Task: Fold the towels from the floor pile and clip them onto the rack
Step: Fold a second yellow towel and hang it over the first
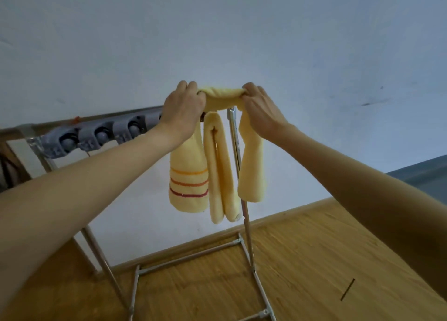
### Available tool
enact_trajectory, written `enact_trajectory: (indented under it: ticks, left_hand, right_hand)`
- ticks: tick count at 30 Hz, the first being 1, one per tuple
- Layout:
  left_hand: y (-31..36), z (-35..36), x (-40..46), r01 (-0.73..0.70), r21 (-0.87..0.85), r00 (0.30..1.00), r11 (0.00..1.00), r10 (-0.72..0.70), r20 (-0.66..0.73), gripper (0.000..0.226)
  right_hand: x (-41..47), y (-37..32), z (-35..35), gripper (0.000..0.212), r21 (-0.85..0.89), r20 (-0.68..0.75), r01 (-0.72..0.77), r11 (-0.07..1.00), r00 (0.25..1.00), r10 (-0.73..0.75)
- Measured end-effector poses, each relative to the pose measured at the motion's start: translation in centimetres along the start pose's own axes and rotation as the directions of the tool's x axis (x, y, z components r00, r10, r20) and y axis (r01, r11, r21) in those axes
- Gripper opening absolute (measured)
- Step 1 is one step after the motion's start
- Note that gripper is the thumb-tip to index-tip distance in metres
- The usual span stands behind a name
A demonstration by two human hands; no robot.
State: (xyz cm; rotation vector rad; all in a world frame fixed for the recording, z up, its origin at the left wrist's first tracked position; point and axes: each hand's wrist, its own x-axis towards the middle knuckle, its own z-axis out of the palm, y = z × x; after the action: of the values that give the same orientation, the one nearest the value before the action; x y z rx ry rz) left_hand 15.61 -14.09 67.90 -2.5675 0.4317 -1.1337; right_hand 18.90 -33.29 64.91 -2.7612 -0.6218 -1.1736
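Pale blue-grey wall (290, 42) is filling the background, with wooden floor (314, 260) running below it.

At the far left, a grey strip of clips (96, 136) is sitting along the top bar of the metal rack (245, 214), whose legs and base frame are spreading across the floor. The clips in view appear to be holding nothing.

Next along, the left hand (185, 105) is curling its grip over the top bar and round the left end of the yellow towel (221, 96), which is bunching into a soft roll between both hands. Below that, a striped towel (188, 180) and a folded plain towel (221, 170) are hanging limp; whether clips are holding them I cannot tell, since the hand is covering that spot.

Further right, the right hand (262, 110) is pinching the roll's other end, fingers curled into the cloth, and that end is drooping down beside the upright pole.

The terry is looking light, thick and floppy, not slippery, so it is likely to sag and unfold wherever it is unsupported. Taking hold at the folded top edge, close to the bar, seems best for feeding a thin layer into a clip.
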Motion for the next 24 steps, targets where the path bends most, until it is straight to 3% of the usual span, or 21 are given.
enact_trajectory:
  ticks: [4,9,12,15,24]
  left_hand:
    - [1.0,1.3,0.0,0.006,0.047,1.000,0.999,-0.005,-0.023,0.026]
    - [2.1,3.7,-1.6,-0.120,0.210,0.993,0.970,0.119,0.018,0.028]
    - [2.7,5.8,-3.2,-0.121,0.161,0.991,0.980,0.128,-0.036,0.030]
    - [2.9,7.2,-4.5,-0.073,0.010,0.993,0.997,0.073,-0.096,0.045]
    - [2.9,10.2,-8.2,-0.024,-0.352,0.988,0.936,-0.031,-0.149,0.046]
  right_hand:
    - [-0.5,-0.3,1.9,0.035,0.002,-0.002,-0.002,1.000,1.000,0.002]
    - [-2.7,-0.6,4.5,0.037,-0.015,0.070,0.039,0.999,0.997,-0.038]
    - [-4.2,-0.3,6.6,0.038,0.011,0.124,0.113,0.994,0.986,-0.114]
    - [-5.3,0.3,8.7,0.041,0.043,0.094,0.165,0.985,0.981,-0.168]
    - [-7.3,-0.9,11.7,0.011,0.171,-0.109,0.095,0.981,0.991,-0.077]
